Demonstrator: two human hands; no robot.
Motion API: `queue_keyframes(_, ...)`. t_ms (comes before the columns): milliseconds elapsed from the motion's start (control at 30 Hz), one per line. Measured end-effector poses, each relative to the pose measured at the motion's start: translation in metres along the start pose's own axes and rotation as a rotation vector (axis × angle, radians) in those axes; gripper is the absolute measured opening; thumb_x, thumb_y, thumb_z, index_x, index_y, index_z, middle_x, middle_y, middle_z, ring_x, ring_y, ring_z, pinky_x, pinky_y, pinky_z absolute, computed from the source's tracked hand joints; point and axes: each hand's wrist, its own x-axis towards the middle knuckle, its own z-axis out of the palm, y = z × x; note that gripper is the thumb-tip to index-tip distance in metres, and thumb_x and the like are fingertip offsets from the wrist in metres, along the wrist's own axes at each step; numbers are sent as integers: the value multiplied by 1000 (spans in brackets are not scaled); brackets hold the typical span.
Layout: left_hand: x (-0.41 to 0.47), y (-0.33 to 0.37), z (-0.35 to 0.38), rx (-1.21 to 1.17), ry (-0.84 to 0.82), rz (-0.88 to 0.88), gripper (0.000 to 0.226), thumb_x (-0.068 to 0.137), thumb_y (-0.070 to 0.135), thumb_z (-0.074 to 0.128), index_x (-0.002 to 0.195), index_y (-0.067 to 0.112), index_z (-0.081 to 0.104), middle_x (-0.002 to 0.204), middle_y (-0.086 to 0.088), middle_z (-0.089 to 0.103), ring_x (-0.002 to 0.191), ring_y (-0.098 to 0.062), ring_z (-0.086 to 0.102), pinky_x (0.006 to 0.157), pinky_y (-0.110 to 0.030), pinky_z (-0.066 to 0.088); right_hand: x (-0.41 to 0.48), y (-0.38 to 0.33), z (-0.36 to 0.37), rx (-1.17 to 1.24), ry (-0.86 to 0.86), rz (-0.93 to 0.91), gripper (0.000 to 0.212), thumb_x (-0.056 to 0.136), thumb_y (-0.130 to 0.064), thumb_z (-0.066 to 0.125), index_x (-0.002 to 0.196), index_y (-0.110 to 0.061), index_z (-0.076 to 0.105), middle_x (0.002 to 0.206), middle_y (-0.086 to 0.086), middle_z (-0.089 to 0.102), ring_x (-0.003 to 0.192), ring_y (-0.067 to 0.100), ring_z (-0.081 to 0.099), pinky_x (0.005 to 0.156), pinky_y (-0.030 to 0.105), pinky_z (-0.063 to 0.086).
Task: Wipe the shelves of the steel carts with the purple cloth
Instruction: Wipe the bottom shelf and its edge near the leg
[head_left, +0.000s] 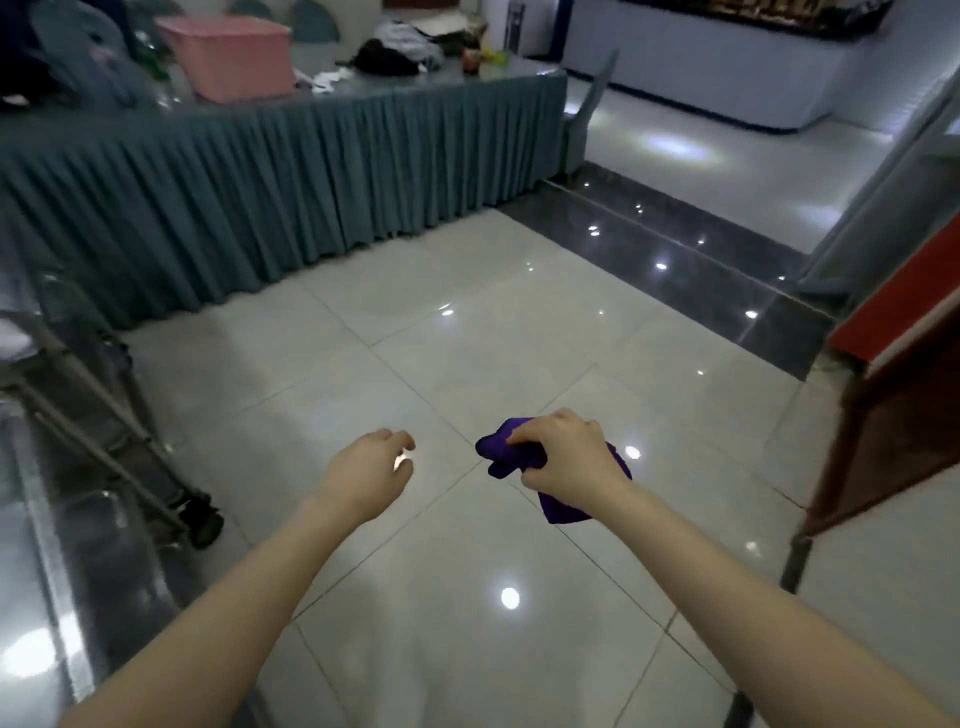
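Observation:
My right hand (563, 454) is closed around the bunched purple cloth (506, 454), which hangs out on both sides of the fist above the tiled floor. A little to its left, my left hand (371, 470) holds nothing, with its fingers loosely curled and slightly apart. A steel cart (78, 395) stands at the left edge of the view, well left of both hands; its legs, lower rails and one black wheel (205, 525) show, while its shelves are mostly cut off and blurred.
A long table with a pleated teal skirt (291, 176) stands ahead, carrying a pink bin (228, 54) and clutter. A red and brown wooden piece of furniture (893, 395) fills the right edge. Glossy light tiles lie under my hands, a dark tile band (675, 249) beyond.

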Motion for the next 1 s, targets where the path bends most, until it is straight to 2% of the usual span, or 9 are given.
queue_keyframes(167, 26, -25, -9, 21, 51, -243, 30, 96, 32, 44, 122, 25, 54, 119, 4, 59, 105, -18, 56, 79, -32, 48, 102, 1, 8, 5, -83, -230, 42, 73, -16, 60, 109, -37, 67, 103, -10, 67, 107, 19, 50, 82, 32, 33)
queue_keyframes(300, 22, -39, -17, 32, 121, -471, 32, 96, 31, 43, 125, 22, 53, 123, 2, 59, 108, -21, 56, 85, -37, 50, 170, -16, 17, -17, -140, -438, 37, 74, -16, 61, 107, -30, 67, 104, -9, 67, 109, 19, 51, 81, 33, 34)
queue_keyframes(400, 4, -48, -19, 36, 172, -626, 31, 97, 30, 43, 125, 21, 54, 120, 1, 58, 106, -19, 56, 82, -34, 49, 204, -38, 28, 29, -210, -587, 43, 75, -17, 61, 113, -35, 67, 109, -11, 66, 112, 18, 49, 85, 34, 35)
queue_keyframes(633, -54, -63, -13, 67, 269, -929, 26, 94, 34, 47, 116, 25, 56, 107, 4, 58, 98, -18, 58, 71, -31, 48, 262, -114, 57, -14, -358, -928, 37, 73, -19, 60, 104, -40, 66, 91, -11, 64, 100, 20, 54, 74, 31, 28)
queue_keyframes(867, -95, -122, 0, 36, 381, -1215, 25, 93, 34, 51, 116, 27, 58, 109, 7, 60, 90, -10, 58, 68, -18, 37, 315, -213, 107, -37, -439, -1160, 41, 76, -25, 63, 115, -39, 65, 112, -12, 65, 111, 18, 49, 81, 33, 34)
queue_keyframes(933, -98, -138, 11, -1, 417, -1290, 25, 94, 34, 50, 117, 29, 57, 109, 8, 59, 91, -9, 57, 68, -19, 38, 326, -234, 126, -46, -467, -1183, 40, 76, -24, 63, 113, -39, 65, 112, -13, 65, 112, 18, 49, 84, 35, 35)
queue_keyframes(1000, -96, -145, 25, -52, 424, -1352, 26, 94, 34, 48, 118, 28, 56, 110, 7, 58, 97, -13, 58, 73, -26, 46, 335, -253, 143, -109, -500, -1238, 41, 78, -25, 64, 116, -40, 63, 115, -13, 63, 113, 17, 48, 84, 35, 34)
